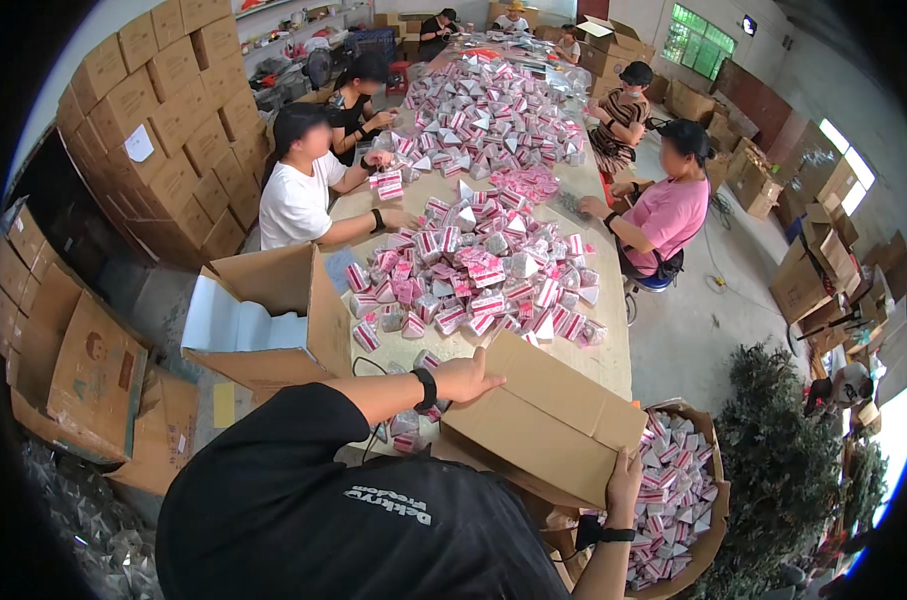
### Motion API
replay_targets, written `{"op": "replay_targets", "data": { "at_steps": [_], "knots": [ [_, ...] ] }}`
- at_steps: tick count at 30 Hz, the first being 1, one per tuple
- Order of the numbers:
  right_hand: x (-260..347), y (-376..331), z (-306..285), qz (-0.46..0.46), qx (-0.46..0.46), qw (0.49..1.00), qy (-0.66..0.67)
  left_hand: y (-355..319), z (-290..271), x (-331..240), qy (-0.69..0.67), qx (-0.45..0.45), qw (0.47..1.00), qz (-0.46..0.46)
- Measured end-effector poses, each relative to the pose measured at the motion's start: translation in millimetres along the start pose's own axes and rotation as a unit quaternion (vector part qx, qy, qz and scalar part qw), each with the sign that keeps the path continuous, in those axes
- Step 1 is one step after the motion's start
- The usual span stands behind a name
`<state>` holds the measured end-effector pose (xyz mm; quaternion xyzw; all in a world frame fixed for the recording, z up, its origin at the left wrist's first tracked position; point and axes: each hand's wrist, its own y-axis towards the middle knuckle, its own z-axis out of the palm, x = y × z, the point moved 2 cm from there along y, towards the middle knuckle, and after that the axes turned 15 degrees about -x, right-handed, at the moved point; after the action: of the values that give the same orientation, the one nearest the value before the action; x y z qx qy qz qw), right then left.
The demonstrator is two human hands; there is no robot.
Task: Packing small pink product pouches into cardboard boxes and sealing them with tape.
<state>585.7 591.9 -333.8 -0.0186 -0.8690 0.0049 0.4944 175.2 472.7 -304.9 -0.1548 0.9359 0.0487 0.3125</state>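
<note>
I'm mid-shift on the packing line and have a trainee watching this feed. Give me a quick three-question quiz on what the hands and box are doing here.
1. True or false: both hands grip the tilted cardboard box.
2. Where is the left hand? A) on the box's upper left edge B) in the pile of packets C) on the floor
3. What fills the open carton to the right of the box, beside the right hand?

Key:
1. True: one hand is at each end of the box.
2. A
3. Small pink and white packets, like the packets heaped on the long table.
</note>
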Motion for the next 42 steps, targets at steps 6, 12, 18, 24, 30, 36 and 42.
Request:
{"op": "replay_targets", "data": {
  "at_steps": [6, 12, 18, 24, 30, 36, 42],
  "knots": [
    [13.9, -53.5, -8.0, -0.011, -0.069, 0.987, -0.144, -3.7, -7.0, 9.1, 0.056, 0.007, 0.998, 0.019],
    [19.1, -110.3, -13.0, 0.044, -0.107, 0.991, -0.066, -17.5, -20.2, 5.9, 0.077, 0.065, 0.994, 0.038],
    [27.9, -90.0, -17.3, 0.010, -0.090, 0.974, -0.209, 7.3, -15.9, 8.0, 0.077, 0.095, 0.990, 0.067],
    [32.5, -91.0, -9.9, 0.031, -0.116, 0.971, -0.209, 11.0, -6.1, 31.0, 0.008, 0.093, 0.985, 0.146],
    [48.0, -88.3, -4.0, 0.123, -0.133, 0.977, -0.111, 27.9, -3.5, 45.8, -0.035, 0.038, 0.992, 0.114],
    [4.0, -92.6, 3.0, 0.150, -0.069, 0.959, 0.229, 25.3, 6.7, 50.3, -0.035, 0.023, 0.999, 0.032],
    [-3.1, -110.6, 2.5, 0.125, -0.055, 0.957, 0.257, 9.8, -14.9, 67.7, -0.009, 0.018, 0.999, -0.039]
  ]
}}
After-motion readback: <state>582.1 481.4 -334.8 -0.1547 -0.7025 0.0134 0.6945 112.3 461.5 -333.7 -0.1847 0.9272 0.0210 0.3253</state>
